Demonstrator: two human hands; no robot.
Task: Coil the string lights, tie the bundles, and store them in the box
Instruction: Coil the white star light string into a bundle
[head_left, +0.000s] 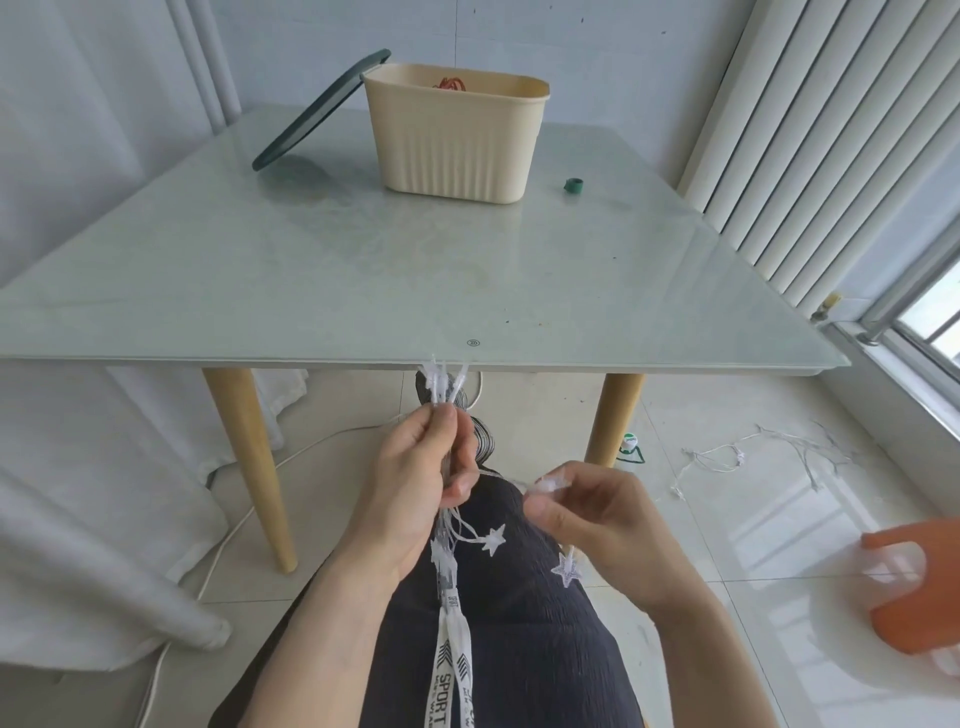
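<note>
Two hands low center of frame: left hand (415, 483) fingers clamped on string lights (441, 387) bundle, right hand (587, 506) pinching a strand w/ star. Box (457, 140) sits upper center on desk (260, 270).

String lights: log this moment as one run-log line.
left hand: grips coiled string lights | right hand: pinches next strand | box: open on table | stage: coiling, not tied
</note>
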